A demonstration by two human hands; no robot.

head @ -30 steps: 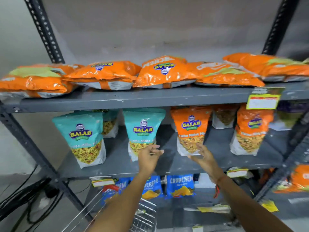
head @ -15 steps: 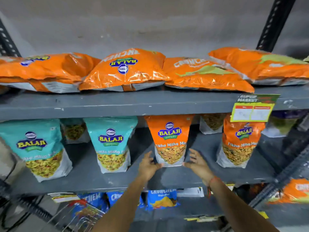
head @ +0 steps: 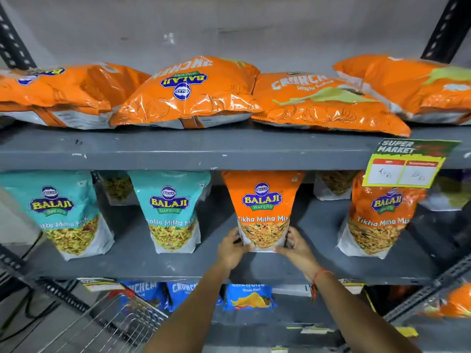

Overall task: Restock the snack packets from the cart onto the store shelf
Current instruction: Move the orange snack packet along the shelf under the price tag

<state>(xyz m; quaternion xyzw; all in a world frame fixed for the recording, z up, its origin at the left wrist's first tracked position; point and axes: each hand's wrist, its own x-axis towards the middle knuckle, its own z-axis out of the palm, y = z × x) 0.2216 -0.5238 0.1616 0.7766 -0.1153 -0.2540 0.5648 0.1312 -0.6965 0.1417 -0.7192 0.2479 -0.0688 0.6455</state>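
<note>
An orange Tikha Mitha Mix packet (head: 263,205) stands upright on the grey middle shelf (head: 163,263). My left hand (head: 230,249) grips its lower left corner and my right hand (head: 295,247) grips its lower right corner. Two teal Khatta Mitha packets (head: 58,212) (head: 170,210) stand to its left, and another orange Tikha Mitha packet (head: 377,217) stands to its right. The wire cart (head: 114,324) shows at the bottom left; what it holds is hidden.
Large orange Crunchem bags (head: 188,93) lie flat along the top shelf (head: 204,149). A supermarket price tag (head: 405,164) hangs from its edge at right. Blue Crunchem packets (head: 248,298) stand on the lower shelf. Black slotted uprights frame both sides; cables lie at far left.
My view has moved closer and to the right. Both hands have closed in from beside the orange packet onto its lower corners.
</note>
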